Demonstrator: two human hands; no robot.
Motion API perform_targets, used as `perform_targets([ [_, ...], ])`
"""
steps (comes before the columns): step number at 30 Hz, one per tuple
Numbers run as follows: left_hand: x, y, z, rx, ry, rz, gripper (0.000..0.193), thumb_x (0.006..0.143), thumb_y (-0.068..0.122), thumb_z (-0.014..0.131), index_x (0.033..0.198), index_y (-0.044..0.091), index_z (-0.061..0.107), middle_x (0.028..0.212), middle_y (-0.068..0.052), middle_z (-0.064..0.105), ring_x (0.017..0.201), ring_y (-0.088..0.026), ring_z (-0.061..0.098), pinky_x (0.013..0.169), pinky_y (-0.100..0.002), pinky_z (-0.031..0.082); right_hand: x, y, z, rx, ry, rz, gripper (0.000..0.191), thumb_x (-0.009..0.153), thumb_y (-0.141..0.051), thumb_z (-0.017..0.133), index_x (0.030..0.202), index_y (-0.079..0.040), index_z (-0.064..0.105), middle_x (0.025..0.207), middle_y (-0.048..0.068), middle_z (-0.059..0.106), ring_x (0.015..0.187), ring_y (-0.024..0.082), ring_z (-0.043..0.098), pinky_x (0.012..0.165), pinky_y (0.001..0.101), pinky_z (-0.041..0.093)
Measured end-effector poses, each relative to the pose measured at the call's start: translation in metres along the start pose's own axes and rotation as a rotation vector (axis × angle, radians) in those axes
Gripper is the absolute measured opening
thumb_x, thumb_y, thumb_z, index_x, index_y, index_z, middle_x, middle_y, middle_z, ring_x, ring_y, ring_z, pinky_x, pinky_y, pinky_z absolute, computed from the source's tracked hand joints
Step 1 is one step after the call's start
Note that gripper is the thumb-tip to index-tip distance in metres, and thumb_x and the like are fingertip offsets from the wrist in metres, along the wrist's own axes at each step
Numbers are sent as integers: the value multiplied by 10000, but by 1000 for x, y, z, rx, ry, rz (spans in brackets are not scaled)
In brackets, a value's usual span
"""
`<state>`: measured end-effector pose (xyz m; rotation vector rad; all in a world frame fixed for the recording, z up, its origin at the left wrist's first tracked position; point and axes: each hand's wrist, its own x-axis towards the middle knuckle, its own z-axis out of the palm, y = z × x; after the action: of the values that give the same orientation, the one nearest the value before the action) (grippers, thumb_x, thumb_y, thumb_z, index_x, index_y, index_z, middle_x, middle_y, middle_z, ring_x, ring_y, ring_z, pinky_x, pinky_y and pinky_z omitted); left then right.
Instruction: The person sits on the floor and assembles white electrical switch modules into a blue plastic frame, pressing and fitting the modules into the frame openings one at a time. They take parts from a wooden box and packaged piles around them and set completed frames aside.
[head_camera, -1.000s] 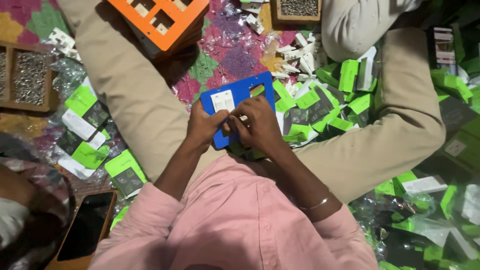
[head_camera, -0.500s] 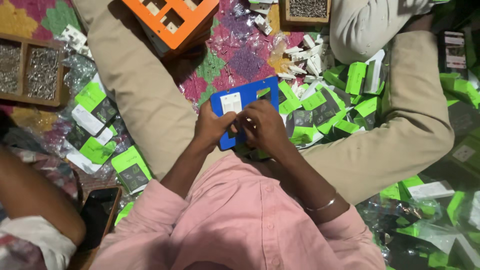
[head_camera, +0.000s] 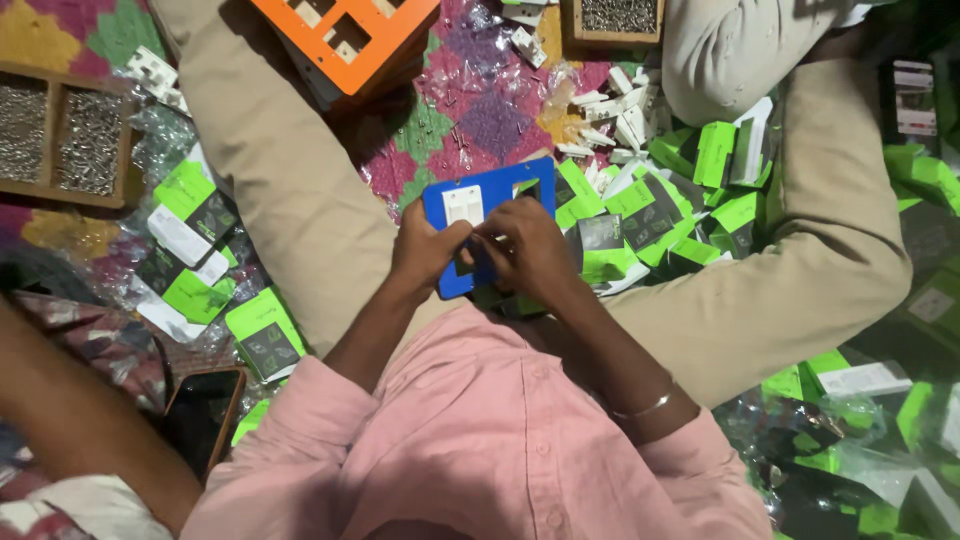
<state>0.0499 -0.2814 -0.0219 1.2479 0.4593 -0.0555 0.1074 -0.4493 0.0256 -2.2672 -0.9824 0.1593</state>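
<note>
2 hands on 1 part, from what I see on the head cam. Left hand (head_camera: 428, 250) and right hand (head_camera: 530, 252) both closed round a blue plastic plate (head_camera: 490, 205), a flat frame w/ cut-outs and a white switch module (head_camera: 463, 204) seated at its 10 o'clock corner. Plate sits over the lap, between the knees, just above the pink shirt (head_camera: 480, 440). Fingertips meet at the plate's 6 o'clock edge; can't tell what they pinch there, too small.

My read on handling: plate looks light, rigid, thin-walled, prob. smooth, so it could slip or flex at the cut-outs. Best hold is on the solid outer rim, thumbs on the face, not across the open windows.

Around it: green-and-white packets (head_camera: 640, 210) heaped at 3 o'clock, more at 9. Orange frame (head_camera: 345, 35) at 12. Wooden tray (head_camera: 65, 135) of small metal bits at 10. Dark phone (head_camera: 200, 420) at 8.
</note>
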Motion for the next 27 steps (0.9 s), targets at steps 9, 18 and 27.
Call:
perform_targets([
  [9, 6, -17, 1, -74, 21, -21, 292, 818, 104, 696, 1091, 12, 654, 861, -76, 740, 574, -136, 684, 525, -277, 575, 2, 8, -6, 98, -41, 152, 111, 878, -190, 790, 908, -87, 765, 881, 75, 717, 854, 299, 631, 782, 407, 502],
  [18, 19, -32, 3, -107, -14, 114, 280, 863, 88, 715, 1119, -4, 649, 886, -68, 720, 629, -111, 656, 559, -263, 558, 2, -1, 0, -58, 34, 4, 95, 896, -117, 765, 973, -66, 743, 968, 119, 702, 939, 339, 638, 828, 431, 512],
  [27, 10, -7, 1, -205, -55, 2, 299, 848, 72, 660, 1132, -17, 620, 850, -84, 720, 534, -136, 639, 441, -274, 532, 6, -6, -3, -60, 43, -37, 76, 914, -104, 784, 961, -69, 736, 934, 109, 700, 884, 328, 653, 788, 432, 516],
])
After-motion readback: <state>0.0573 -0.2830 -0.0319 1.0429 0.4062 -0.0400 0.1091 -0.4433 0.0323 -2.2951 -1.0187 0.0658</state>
